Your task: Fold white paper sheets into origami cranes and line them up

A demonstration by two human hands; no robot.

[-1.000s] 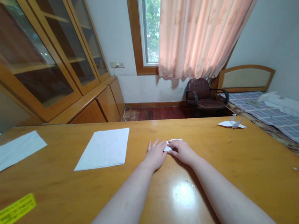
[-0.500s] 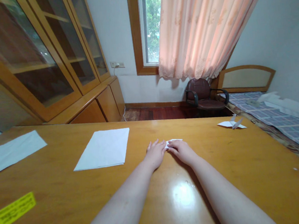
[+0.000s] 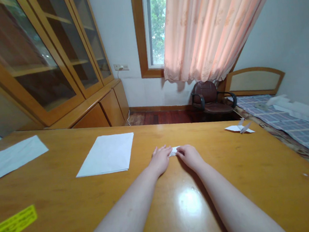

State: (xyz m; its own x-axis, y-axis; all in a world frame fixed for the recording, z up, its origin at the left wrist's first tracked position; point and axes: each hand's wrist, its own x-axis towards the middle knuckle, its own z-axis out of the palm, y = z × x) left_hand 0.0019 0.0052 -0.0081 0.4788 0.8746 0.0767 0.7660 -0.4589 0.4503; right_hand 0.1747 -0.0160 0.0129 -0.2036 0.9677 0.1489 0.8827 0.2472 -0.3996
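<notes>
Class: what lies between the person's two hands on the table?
A small folded white paper, touched by the left hand and right hand, on the wooden table; the head view shows it.

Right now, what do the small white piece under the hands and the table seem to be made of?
The small white piece looks like thin matte paper: flat, with crisp folded edges, lying partly under the left hand and right hand. The table seems to be varnished wood: orange-brown, faint grain, glossy glare patch.
</notes>
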